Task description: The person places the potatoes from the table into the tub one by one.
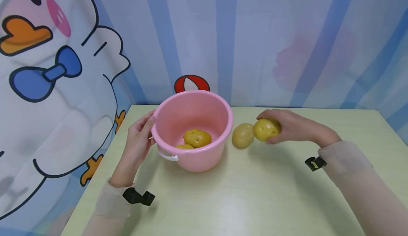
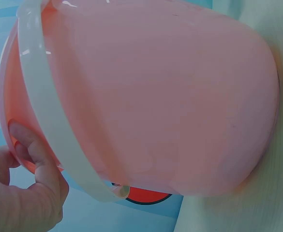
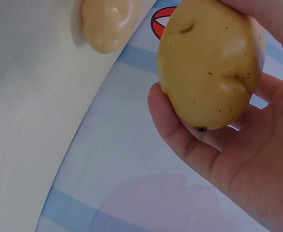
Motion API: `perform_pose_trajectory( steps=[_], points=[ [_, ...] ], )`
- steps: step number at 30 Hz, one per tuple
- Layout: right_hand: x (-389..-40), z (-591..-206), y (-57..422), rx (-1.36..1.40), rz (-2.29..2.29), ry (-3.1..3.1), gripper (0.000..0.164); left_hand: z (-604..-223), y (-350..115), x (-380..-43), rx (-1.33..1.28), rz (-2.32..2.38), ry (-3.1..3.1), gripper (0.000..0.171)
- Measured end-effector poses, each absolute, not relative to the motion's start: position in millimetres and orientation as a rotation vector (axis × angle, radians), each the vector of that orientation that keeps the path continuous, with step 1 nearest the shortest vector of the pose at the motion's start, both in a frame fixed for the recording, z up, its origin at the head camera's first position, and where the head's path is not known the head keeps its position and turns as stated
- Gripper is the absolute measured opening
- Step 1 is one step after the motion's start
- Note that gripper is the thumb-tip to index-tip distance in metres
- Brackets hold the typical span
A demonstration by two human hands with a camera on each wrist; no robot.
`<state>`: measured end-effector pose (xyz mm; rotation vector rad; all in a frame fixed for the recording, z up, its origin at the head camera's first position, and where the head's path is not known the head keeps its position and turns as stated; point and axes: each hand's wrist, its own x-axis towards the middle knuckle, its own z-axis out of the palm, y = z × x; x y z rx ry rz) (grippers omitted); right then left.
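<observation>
A pink bucket [image 1: 200, 160] with a white handle [image 2: 59, 111] stands on the table. My left hand [image 1: 138, 142] grips its rim on the left side, thumb over the edge. Inside the bucket lies a potato [image 1: 197, 138], with part of another yellow one [image 1: 185, 146] showing beside it. To the right of the bucket, my right hand [image 1: 291, 128] holds a potato [image 3: 209, 67] between thumb and fingers, raised over the table. A further, paler potato [image 1: 243, 136] rests on the table between the bucket and that hand.
The pale wood-grain table [image 1: 204, 204] ends at a back edge against a blue striped cloth [image 1: 255, 45]. A big cartoon duck [image 1: 63, 122] is printed on the cloth at the left. Black clips [image 1: 138, 196] sit at both wrists.
</observation>
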<state>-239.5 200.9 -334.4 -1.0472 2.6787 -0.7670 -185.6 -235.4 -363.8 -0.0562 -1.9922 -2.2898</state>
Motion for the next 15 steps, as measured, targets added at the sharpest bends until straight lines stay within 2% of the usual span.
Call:
perform_pose_trajectory(
  steps=[15],
  points=[
    [-238,-310,193,-1.038,-0.765,2.674,0.063,-362,-235,-185,-0.023,-2.276,-2.012,0.051]
  ],
)
